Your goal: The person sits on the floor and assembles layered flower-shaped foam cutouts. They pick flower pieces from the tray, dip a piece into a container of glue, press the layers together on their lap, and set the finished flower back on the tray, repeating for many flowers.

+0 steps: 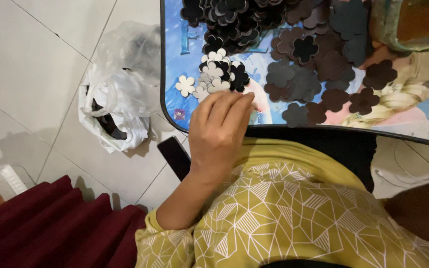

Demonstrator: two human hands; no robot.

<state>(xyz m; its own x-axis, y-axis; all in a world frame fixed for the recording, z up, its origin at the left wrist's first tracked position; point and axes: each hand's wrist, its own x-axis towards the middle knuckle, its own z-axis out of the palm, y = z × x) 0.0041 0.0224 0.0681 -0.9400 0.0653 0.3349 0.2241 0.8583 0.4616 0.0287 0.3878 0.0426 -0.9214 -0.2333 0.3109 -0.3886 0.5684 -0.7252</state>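
My left hand (pixel 220 130) reaches over the near edge of a table (pixel 163 94) with a black rim and a blue cartoon-print top. Its fingers lie close together, with the tips beside a small pile of white flower-shaped flat pieces (pixel 213 74). The underside of the fingers is hidden, so whether they hold a piece cannot be told. One white piece (pixel 185 85) lies apart at the left. A heap of black flower pieces (pixel 227 20) sits further back, and dark brown and grey ones (pixel 319 69) spread to the right. My right hand is out of sight.
A clear container (pixel 413 22) stands at the table's far right. On the tiled floor to the left lies a white plastic bag (pixel 112 101) with dark things inside. A dark red cloth (pixel 50 228) is at the lower left. I wear a yellow patterned garment (pixel 294 213).
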